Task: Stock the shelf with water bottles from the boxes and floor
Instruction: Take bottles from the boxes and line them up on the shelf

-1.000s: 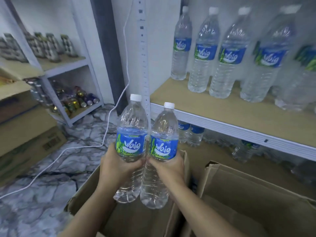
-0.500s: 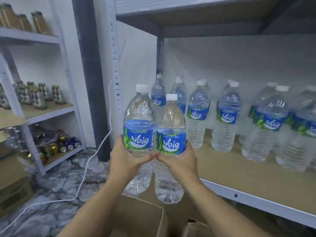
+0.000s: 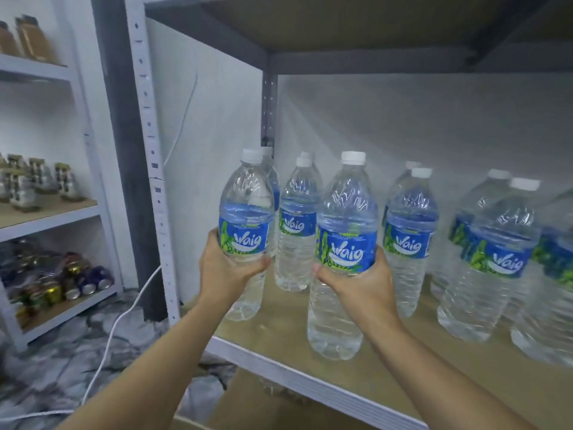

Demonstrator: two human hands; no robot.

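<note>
My left hand grips a clear water bottle with a blue label around its middle, upright, at the shelf's left end. My right hand grips a second, same bottle upright over the front of the wooden shelf board. Whether either bottle's base touches the board I cannot tell. Behind and to the right stand several more bottles in rows on the same shelf. The boxes are out of view.
The shelf's white upright post stands just left of my left hand, and an upper shelf board hangs overhead. A second rack at left holds jars and cans. A white cable runs over the marbled floor.
Both hands have risen from above the cardboard boxes to shelf height and moved apart; the two bottles, held side by side before, are now separated over the shelf.
</note>
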